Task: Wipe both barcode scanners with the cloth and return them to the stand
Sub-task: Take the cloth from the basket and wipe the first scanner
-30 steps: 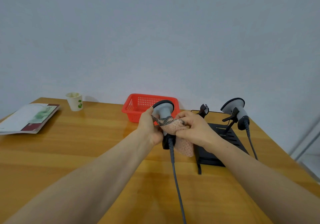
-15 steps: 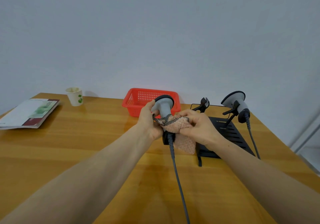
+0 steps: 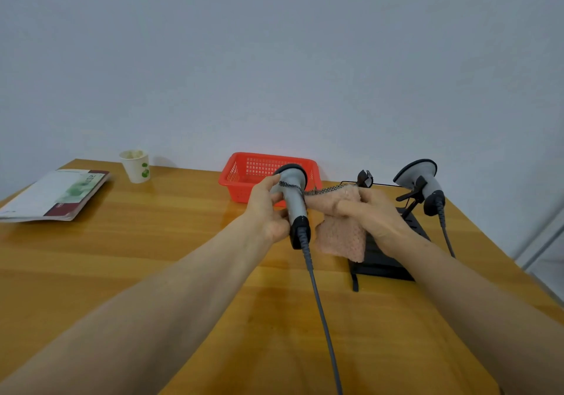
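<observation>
**While the left hand braces the scanner upright, the cloth comes at it from the right**

While both forearms reach forward over the yellow wooden table (image 3: 122,257), the left hand (image 3: 268,211) grips the grey plastic handheld barcode scanner (image 3: 294,199) round its handle, thumb up along the neck and fingers wrapped behind. The scanner's long axis is near upright. Its round black-rimmed head is above and beyond the left knuckles, and its black butt end is below the palm. A grey cable (image 3: 320,303) runs from the butt toward the person.

The right hand (image 3: 375,217) sits just right of the left, fingers curled and pinching the pink knitted cloth (image 3: 341,236). The cloth's dark checked edge stretches from the right fingertips across to the scanner's neck and lies against it. The rest hangs below the right palm, beside the butt end. So the scanner lies directly leftward of the right hand, close, with its handle crosswise to the pull of the cloth.

Judgement: the first scanner is mid-wipe. Strokes would run up and down the handle, with the left hand as the brace.

The black metal stand (image 3: 384,266) lies under and beyond the right wrist. Its empty black cradle clip (image 3: 364,178) shows just past the right knuckles. The second grey scanner (image 3: 422,185) rests in the other cradle, farther right of the right hand and well apart from the left.

The right hand is nearer the stand. The left, carrying the scanner, would have to cross rightward and forward to seat it. The second scanner looks not yet wiped.
</observation>
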Motion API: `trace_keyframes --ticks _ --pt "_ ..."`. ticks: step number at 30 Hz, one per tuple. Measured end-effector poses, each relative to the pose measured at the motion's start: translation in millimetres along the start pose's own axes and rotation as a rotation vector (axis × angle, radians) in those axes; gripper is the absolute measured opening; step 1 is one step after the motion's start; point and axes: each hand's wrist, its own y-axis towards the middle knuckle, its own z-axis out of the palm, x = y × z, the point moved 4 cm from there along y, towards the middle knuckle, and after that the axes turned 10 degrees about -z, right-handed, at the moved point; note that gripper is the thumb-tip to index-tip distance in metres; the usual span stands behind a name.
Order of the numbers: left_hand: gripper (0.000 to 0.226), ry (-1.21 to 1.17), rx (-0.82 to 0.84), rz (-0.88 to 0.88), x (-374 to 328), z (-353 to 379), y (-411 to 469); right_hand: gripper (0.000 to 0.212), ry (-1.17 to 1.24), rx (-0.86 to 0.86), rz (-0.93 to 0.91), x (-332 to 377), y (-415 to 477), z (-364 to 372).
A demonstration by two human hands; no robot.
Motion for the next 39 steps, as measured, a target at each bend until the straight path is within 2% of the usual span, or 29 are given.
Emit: trace_keyframes --ticks 2,3,7,12,16,20,24,27,29,32,34,39 --pt "0.039 0.007 -0.009 0.003 0.7 1.8 -0.5 0.034 0.105 0.031 -0.026 9.6 -5.1 4.3" --pt "0.04 0.02 -0.016 0.01 1.2 2.9 -1.2 0.034 0.078 0.045 -0.086 14.4 -7.1 7.1" --pt "0.038 0.072 -0.053 0.013 3.7 5.0 -2.0 0.019 -0.321 0.139 -0.418 20.3 -11.0 23.0" --pt "0.028 0.12 -0.052 0.024 6.9 6.6 -7.4 0.024 -0.459 0.19 -0.57 14.4 -13.5 24.8" --pt "0.021 0.129 -0.062 0.032 7.8 7.6 -10.6 0.021 -0.511 0.128 -0.501 12.3 -9.9 15.4" --pt "0.018 0.151 -0.047 0.041 8.2 10.3 -12.0 0.027 -0.292 -0.011 -0.457 21.1 -11.9 9.6" --pt "0.035 0.212 -0.075 0.064 7.7 10.6 -11.2 0.024 -0.384 0.13 -0.549 17.0 -19.2 22.6" --pt "0.038 0.175 -0.058 0.03 9.8 5.6 -8.7 0.019 -0.505 0.15 -0.449 10.2 -14.3 18.5" --pt "0.038 0.176 -0.064 0.021 9.7 1.2 -6.3 0.02 -0.471 0.053 -0.344 8.5 -7.1 11.0" --pt "0.034 0.168 -0.056 0.017 9.5 -2.1 -3.3 0.024 -0.173 -0.15 -0.223 10.4 2.7 0.0" --pt "0.034 0.138 -0.061 0.017 9.8 -2.6 -1.9 0.023 -0.089 -0.165 -0.24 15.7 6.7 3.0" --pt "0.024 0.112 -0.03 -0.011 15.4 2.9 -4.1 0.017 -0.24 -0.076 -0.367 20.2 14.6 26.2"
